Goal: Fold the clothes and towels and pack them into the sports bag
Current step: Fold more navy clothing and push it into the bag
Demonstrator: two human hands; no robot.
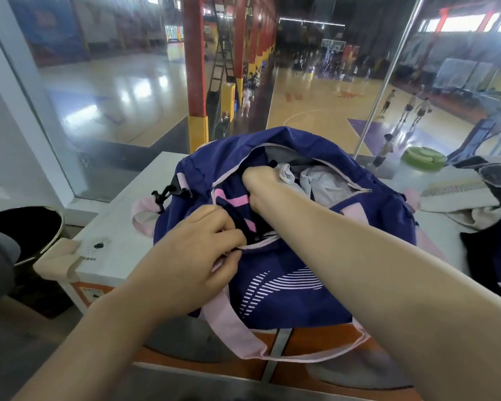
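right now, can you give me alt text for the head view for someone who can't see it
A person's right hand reaches into an open purple sports bag on a white table, pushing clothes in, while the left hand pinches the bag's opening edge. A towel lies to the right; a basketball court shows beyond the glass.

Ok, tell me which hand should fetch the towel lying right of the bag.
Right hand: probably, since the towel lies on its side. The left hand pinches the sports bag opening, holding it open.
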